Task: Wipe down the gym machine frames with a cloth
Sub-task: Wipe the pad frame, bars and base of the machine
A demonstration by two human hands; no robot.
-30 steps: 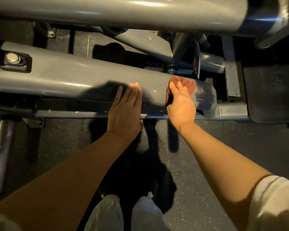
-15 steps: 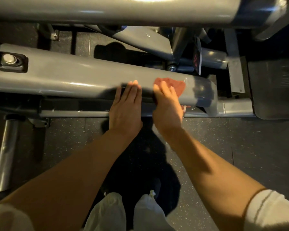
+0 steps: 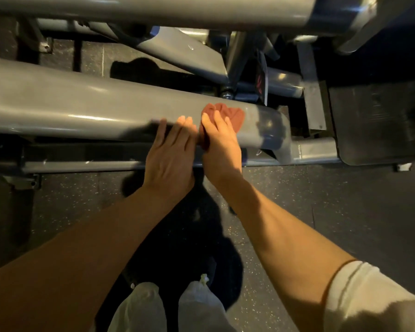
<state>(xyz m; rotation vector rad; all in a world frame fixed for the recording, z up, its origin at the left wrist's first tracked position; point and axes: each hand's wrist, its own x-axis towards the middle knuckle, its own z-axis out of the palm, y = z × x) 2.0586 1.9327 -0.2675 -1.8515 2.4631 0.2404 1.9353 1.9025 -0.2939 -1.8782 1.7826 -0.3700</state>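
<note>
A thick grey frame beam (image 3: 82, 106) of the gym machine runs across the view from left to right. A rust-red cloth (image 3: 233, 116) lies on the beam near its right end. My right hand (image 3: 222, 144) presses the cloth onto the beam with straight fingers, part of the cloth hanging down under the palm. My left hand (image 3: 169, 154) rests flat on the beam's near side, right beside the right hand, fingers straight and holding nothing.
A second large grey beam (image 3: 153, 10) crosses the top of the view. Grey struts and a pivot (image 3: 225, 92) sit behind the wiped beam. A thin lower rail (image 3: 82, 165) runs under it. A dark footplate (image 3: 379, 125) lies at the right. Speckled rubber floor (image 3: 321, 200) is below.
My right hand has slid the cloth leftwards along the beam from its right end until it sits against my left hand. The left hand has stayed planted on the beam.
</note>
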